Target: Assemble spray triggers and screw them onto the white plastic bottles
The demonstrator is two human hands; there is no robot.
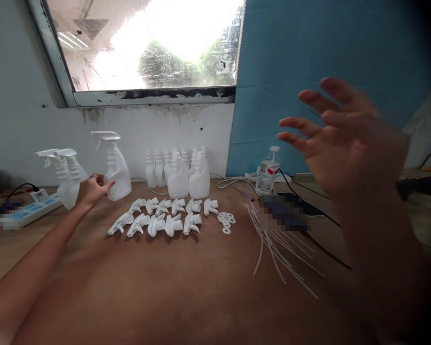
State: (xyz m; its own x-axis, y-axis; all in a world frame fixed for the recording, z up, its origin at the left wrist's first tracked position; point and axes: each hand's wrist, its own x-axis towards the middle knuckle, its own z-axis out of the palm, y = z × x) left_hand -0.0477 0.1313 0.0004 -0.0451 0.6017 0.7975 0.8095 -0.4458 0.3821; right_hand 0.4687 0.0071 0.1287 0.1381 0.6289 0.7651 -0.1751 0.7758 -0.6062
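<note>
My left hand [93,189] grips a white spray bottle [119,175] by its lower side, with a trigger head on top. Two more bottles fitted with trigger heads [69,177] stand just left of it. Raised high on the right, my right hand [341,139] has its fingers apart and holds nothing. Several loose trigger heads [173,225] lie in two rows on the table [147,287]. Behind them, bottles without heads [178,177] are grouped against the wall. Right of the rows are flat white rings [226,220] and thin white tubes [273,249].
A clear water bottle [267,172] stands at the back right near cables and a dark phone-like slab [305,206]. A power strip [39,209] lies at the left. Behind the table are a window [154,48] and a blue cloth [266,96].
</note>
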